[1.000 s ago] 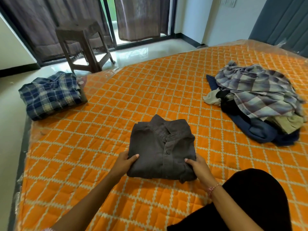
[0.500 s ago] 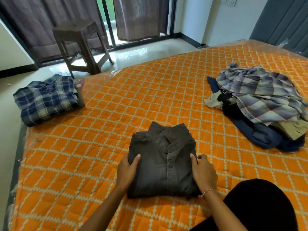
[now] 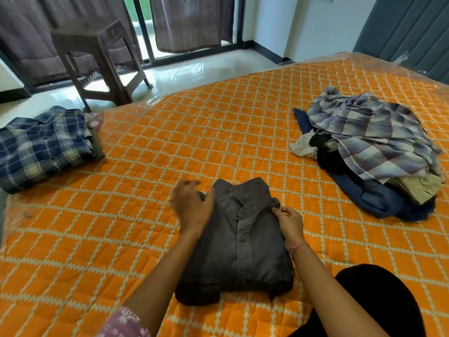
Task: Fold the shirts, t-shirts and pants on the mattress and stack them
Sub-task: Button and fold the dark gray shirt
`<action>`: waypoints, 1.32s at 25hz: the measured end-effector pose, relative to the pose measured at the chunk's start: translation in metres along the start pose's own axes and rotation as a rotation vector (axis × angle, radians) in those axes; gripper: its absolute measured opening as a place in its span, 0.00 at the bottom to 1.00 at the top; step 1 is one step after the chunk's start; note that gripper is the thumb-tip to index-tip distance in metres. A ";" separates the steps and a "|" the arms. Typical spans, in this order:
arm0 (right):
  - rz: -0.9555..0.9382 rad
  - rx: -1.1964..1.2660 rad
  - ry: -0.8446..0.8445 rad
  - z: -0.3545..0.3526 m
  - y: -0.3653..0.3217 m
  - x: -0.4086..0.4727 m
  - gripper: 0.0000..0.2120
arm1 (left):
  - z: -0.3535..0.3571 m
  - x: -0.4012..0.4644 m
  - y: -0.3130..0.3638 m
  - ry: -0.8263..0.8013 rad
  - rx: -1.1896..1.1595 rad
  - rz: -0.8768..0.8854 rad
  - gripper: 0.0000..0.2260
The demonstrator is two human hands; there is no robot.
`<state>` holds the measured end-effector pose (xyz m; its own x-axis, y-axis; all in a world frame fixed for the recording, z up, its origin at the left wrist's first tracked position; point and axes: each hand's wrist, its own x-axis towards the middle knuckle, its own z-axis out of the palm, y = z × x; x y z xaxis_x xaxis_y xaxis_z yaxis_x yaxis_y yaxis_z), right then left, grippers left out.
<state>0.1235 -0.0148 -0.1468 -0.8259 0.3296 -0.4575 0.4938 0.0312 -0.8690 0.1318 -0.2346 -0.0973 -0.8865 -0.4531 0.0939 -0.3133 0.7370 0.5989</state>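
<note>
Dark grey shirt (image 3: 239,242) lies folded, collar up, buttons showing, on the near-centre of orange quilted mattress (image 3: 184,142). Left hand (image 3: 192,206) blurred over its left shoulder, fingers loosely spread, holding nothing; right hand (image 3: 289,221) pinches right collar tip. Folded blue plaid shirt (image 3: 46,144) far left, unfolded clothes pile (image 3: 374,149) right; brown stool (image 3: 97,59) on floor by curtained glass door.

Two hands are in view — the left hand (image 3: 193,206) and the right hand (image 3: 289,222) — both at one folded dark grey shirt (image 3: 239,242), the only garment in the middle of the single orange quilted mattress (image 3: 194,132). Folded garments number two in all, the second being one blue plaid shirt (image 3: 46,144) at the mattress's far left edge. One heap of unfolded clothes (image 3: 371,152) lies to the right — its pieces overlap too much to count — and one dark stool (image 3: 97,62) stands on the floor beyond.
</note>
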 end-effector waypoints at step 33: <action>0.208 -0.101 -0.267 -0.028 0.009 -0.035 0.22 | -0.022 -0.040 -0.056 -0.613 -0.728 -0.676 0.17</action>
<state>0.1643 0.0008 -0.1339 -0.7403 0.0808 -0.6674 0.6723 0.0867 -0.7352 0.1923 -0.2690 -0.1168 -0.6922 -0.1784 -0.6993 -0.6914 -0.1137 0.7135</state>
